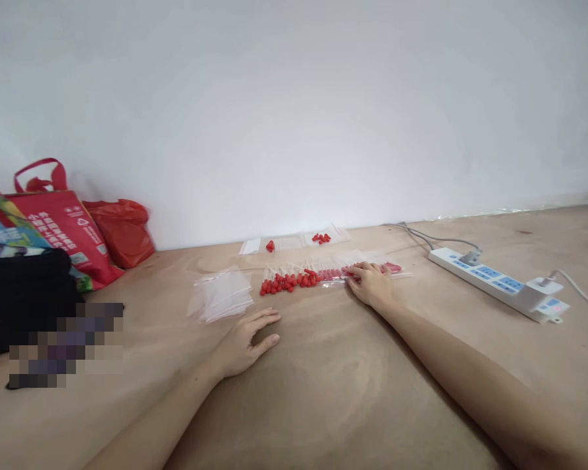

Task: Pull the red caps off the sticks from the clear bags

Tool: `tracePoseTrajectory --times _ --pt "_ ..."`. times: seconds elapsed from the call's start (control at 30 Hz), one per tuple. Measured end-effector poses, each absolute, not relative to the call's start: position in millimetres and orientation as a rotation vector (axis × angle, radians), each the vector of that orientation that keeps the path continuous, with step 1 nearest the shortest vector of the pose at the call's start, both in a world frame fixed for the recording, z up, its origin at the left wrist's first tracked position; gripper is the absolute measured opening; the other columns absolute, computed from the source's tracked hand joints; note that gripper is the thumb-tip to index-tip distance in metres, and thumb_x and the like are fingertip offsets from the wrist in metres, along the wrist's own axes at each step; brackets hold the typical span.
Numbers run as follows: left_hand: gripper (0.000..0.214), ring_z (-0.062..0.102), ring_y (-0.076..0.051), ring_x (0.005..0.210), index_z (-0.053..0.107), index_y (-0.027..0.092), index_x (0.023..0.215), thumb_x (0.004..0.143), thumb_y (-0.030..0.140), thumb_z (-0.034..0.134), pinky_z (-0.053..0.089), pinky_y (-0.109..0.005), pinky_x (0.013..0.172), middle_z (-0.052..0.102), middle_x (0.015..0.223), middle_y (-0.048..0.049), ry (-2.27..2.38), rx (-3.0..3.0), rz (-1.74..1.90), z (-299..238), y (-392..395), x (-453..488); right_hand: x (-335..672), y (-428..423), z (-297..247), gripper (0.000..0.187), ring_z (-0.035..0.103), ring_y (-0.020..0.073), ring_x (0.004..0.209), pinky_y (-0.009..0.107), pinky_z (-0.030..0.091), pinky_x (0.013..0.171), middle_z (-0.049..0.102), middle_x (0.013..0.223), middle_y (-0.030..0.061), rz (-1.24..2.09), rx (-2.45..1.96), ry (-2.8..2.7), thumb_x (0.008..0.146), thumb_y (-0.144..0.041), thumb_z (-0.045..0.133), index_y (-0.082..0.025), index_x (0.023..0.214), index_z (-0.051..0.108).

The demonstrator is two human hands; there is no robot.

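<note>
So the left hand (pixel 247 343) is just lying on the worktop (pixel 323 378) near the clear bags (pixel 223 294), fingers loose, nothing in them. Right hand (pixel 372 284) sits over the bagged red row (pixel 330 274), maybe to keep it flat, can't tell if those fingers pinch anything. Red-tipped sticks (pixel 284 282) lie bunched between bags and row, heads facing the person, probably for easy reach

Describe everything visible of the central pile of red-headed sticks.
The red-headed sticks have rounded, plastic-looking red heads and thin, pale stems. They lie jumbled on the brown surface, heads mostly nearer the camera, between the clear bag stack and the bagged row under the right hand. Neither this nor the left hand touches them.
</note>
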State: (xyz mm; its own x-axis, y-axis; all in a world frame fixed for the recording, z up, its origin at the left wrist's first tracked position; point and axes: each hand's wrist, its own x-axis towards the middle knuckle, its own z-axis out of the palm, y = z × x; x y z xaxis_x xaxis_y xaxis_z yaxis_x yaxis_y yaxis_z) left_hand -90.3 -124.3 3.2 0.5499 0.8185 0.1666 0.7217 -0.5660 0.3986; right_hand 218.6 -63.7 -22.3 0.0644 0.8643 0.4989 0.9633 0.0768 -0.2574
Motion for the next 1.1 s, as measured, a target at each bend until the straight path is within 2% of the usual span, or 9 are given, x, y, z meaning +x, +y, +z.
tracePoseTrajectory --times 0.17,0.27,0.37,0.53,0.63,0.77,0.9,1.0,1.1 --pt "0.038 0.042 -0.020 0.118 0.052 0.024 0.115 0.081 0.039 0.044 0.032 -0.040 0.100 0.047 0.127 -0.0069 1.272 2.494 0.478 3 -124 -91 221 -65 -22 0.025 0.054 0.0185 0.088 0.039 0.024 0.088 0.064 0.091 0.0043 -0.304 -1.660 -1.713 0.082 -0.023 0.040 -0.023 0.084 0.066" --pt "0.038 0.043 -0.021 0.117 0.052 0.024 0.115 0.081 0.039 0.045 0.032 -0.041 0.099 0.048 0.126 -0.0070 1.261 2.471 0.496 3 -124 -92 226 -70 -12 0.028 0.057 0.0161 0.079 0.029 0.035 0.073 0.064 0.086 0.0056 -0.293 -1.539 -1.450 0.084 -0.028 0.036 -0.019 0.084 0.062" --pt "0.036 0.045 -0.021 0.115 0.054 0.025 0.113 0.079 0.039 0.047 0.033 -0.041 0.098 0.050 0.124 -0.0063 1.238 2.454 0.532 3 -124 -92 233 -79 7 0.030 0.057 0.0140 0.065 0.024 0.038 0.058 0.062 0.074 0.0045 -0.183 -1.446 -1.157 0.084 -0.039 0.035 -0.018 0.084 0.057" --pt "0.037 0.048 -0.022 0.110 0.054 0.023 0.112 0.079 0.040 0.047 0.035 -0.040 0.096 0.054 0.119 -0.0064 1.286 2.405 0.603 5 -124 -89 215 -91 17 0.036 0.048 0.0117 0.046 0.024 0.038 0.044 0.054 0.058 0.0000 0.401 -1.268 -1.058 0.072 -0.055 0.047 -0.019 0.069 0.050" --pt "0.039 0.051 -0.021 0.106 0.050 0.022 0.115 0.083 0.041 0.038 0.037 -0.039 0.094 0.058 0.112 -0.0066 1.389 2.278 0.801 6 -123 -86 181 -99 -2 0.039 0.045 0.0105 0.044 0.023 0.038 0.043 0.049 0.049 -0.0026 0.794 -1.188 -1.125 0.060 -0.057 0.058 -0.020 0.057 0.045" --pt "0.041 0.053 -0.019 0.102 0.049 0.019 0.112 0.086 0.042 0.027 0.039 -0.037 0.092 0.061 0.103 -0.0068 1.498 2.114 1.065 7 -123 -84 142 -111 -24 0.038 0.051 0.0113 0.046 0.027 0.044 0.049 0.054 0.051 -0.0034 1.294 -1.079 -1.068 0.056 -0.053 0.064 -0.019 0.064 0.049" --pt "0.033 0.053 -0.021 0.101 0.053 0.019 0.105 0.082 0.039 0.040 0.040 -0.037 0.090 0.060 0.105 -0.0071 1.394 2.261 1.051 10 -134 -73 138 -118 -19 0.031 0.057 0.0110 0.051 0.027 0.048 0.056 0.060 0.057 -0.0020 1.662 -1.016 -1.083 0.052 -0.033 0.073 -0.016 0.071 0.055" --pt "0.039 0.052 -0.022 0.103 0.049 0.023 0.112 0.075 0.036 0.053 0.042 -0.036 0.089 0.056 0.112 -0.0062 1.200 2.411 0.922 10 -146 -58 145 -120 -10 0.037 0.058 0.0116 0.051 0.026 0.048 0.053 0.062 0.057 -0.0012 1.754 -1.028 -1.113 0.049 -0.024 0.076 -0.015 0.079 0.057" --pt "0.047 0.051 -0.022 0.105 0.043 0.024 0.120 0.075 0.033 0.054 0.043 -0.036 0.089 0.052 0.117 -0.0069 1.069 2.424 0.839 7 -152 -45 148 -121 -7 0.053 0.055 0.0105 0.042 0.022 0.044 0.045 0.060 0.051 -0.0045 1.743 -0.997 -1.121 0.043 -0.025 0.079 -0.016 0.088 0.053"
